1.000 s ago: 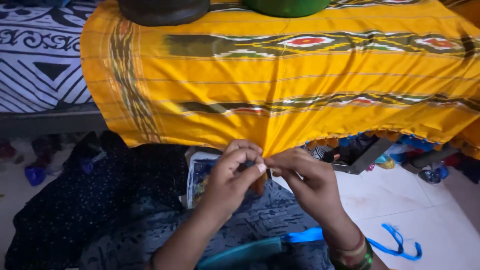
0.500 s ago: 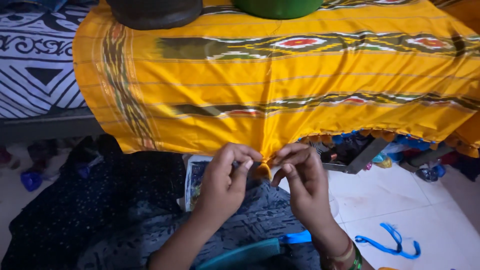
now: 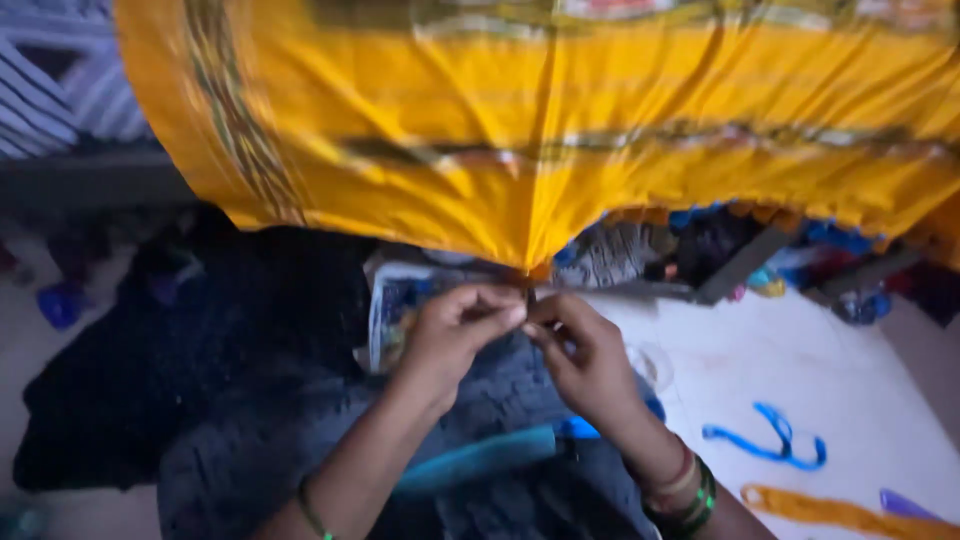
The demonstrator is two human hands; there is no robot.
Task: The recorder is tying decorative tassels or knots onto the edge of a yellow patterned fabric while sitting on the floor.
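Pale floor (image 3: 800, 370) spreads under everything, cluttered along its far side, and the whole picture is somewhat blurred. At the far left a striped black-and-white cloth (image 3: 60, 90) lies on a raised surface, and below it a dark garment (image 3: 150, 380) is heaped on the floor beside a small blue object that is too blurred to name. Across the top hangs a wide yellow cloth (image 3: 480, 130) with patterned bands, draped down from above and drawn into a narrow point at its lower edge near the middle. The left hand (image 3: 455, 335) comes up from below, its fingers pressed together in a pinch right at that point, just under the gathered tip of the cloth. Touching it fingertip to fingertip, the right hand (image 3: 580, 355) pinches the same spot from the other side, so the cloth's tip sits directly above and between the two hands; what exactly lies between the fingertips is too small to tell. A thin green band circles the left forearm, and bangles (image 3: 690, 490) in red and green sit on the right wrist. Beneath the forearms a teal strip (image 3: 480, 460) crosses dark grey fabric. Further right, a blue strap (image 3: 770, 445) lies looped on the floor, with an orange strip (image 3: 830, 510) near the lower right corner.
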